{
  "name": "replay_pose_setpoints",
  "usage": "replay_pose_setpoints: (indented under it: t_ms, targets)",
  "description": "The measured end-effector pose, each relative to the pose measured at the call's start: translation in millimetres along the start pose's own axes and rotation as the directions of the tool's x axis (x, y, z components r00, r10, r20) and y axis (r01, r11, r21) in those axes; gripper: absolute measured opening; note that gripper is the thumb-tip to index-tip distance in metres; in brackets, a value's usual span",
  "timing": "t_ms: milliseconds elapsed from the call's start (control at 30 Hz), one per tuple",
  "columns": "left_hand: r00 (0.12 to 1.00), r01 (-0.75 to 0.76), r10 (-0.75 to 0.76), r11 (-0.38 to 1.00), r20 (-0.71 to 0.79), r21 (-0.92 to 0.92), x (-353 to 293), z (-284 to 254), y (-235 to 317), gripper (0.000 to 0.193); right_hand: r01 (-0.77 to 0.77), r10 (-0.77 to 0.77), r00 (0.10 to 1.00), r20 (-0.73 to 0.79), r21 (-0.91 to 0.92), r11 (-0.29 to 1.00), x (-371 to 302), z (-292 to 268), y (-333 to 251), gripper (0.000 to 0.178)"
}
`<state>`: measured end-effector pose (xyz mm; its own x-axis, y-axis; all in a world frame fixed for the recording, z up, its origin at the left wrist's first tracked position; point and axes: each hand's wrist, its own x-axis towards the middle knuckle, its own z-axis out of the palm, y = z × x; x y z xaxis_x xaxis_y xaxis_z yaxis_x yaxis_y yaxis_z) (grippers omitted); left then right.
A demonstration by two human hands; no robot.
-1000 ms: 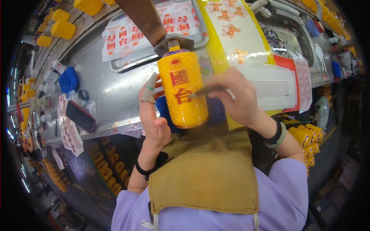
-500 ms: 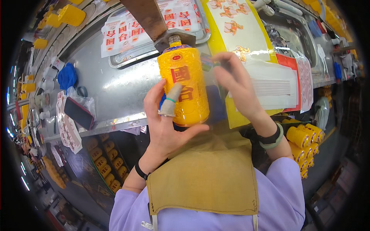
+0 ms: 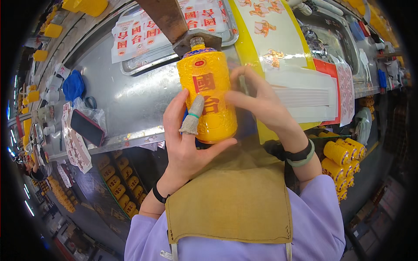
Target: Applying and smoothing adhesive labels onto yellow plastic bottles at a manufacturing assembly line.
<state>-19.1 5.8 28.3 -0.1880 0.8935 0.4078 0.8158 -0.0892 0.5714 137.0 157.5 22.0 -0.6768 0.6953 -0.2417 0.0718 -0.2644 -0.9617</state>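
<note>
A yellow embossed bottle (image 3: 209, 117) with red lettering and a clear glass neck stands upright in front of me, its neck at a brown metal bracket (image 3: 204, 38). My left hand (image 3: 180, 130) is closed round its left side and base, thumb along the bottom. A grey cloth finger cover (image 3: 191, 117) with a green band sits on one finger, against the bottle's front. At the bottle's right side is my right hand (image 3: 257, 95), slightly blurred. Its fingers are curled, the thumb touching the bottle's edge; what lies between them I cannot make out.
Behind the bottle lies a metal tray (image 3: 130, 67) with red-printed sheets. To the right are a yellow mat (image 3: 244, 48) with foil figures and white strips (image 3: 305, 96). A phone (image 3: 88, 127) and a blue cloth (image 3: 74, 85) lie left. Yellow bottles (image 3: 342, 161) are stacked below right.
My right hand has moved left and slightly down, its thumb now at the bottle's edge. A small colourful piece near its fingertips no longer shows clearly. The left hand and bottle barely move.
</note>
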Motion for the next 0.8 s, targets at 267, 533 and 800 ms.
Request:
replay_pose_setpoints:
  t_ms: [267, 533, 800]
  targets:
    - [1.000, 0.026, -0.025, 0.994, 0.012, -0.101, -3.6, 0.2, -6.2, 0.110, 0.048, -0.048, 0.999, 0.004, 0.023, 0.999, -0.1, -16.6, -12.8, 0.051]
    - [0.993, 0.116, -0.099, 0.937, 0.068, -0.330, -11.1, -0.8, -21.5, 0.118, 0.626, -0.689, 0.711, 0.141, -0.574, 0.528, 10.9, 4.3, -64.0, 0.037]
    - [0.965, 0.155, -0.241, 0.839, -0.101, -0.522, -6.2, 9.0, -41.4, 0.115, 0.814, -0.493, 0.545, 0.678, -0.569, 0.118, -15.1, 43.4, -60.8, 0.024]
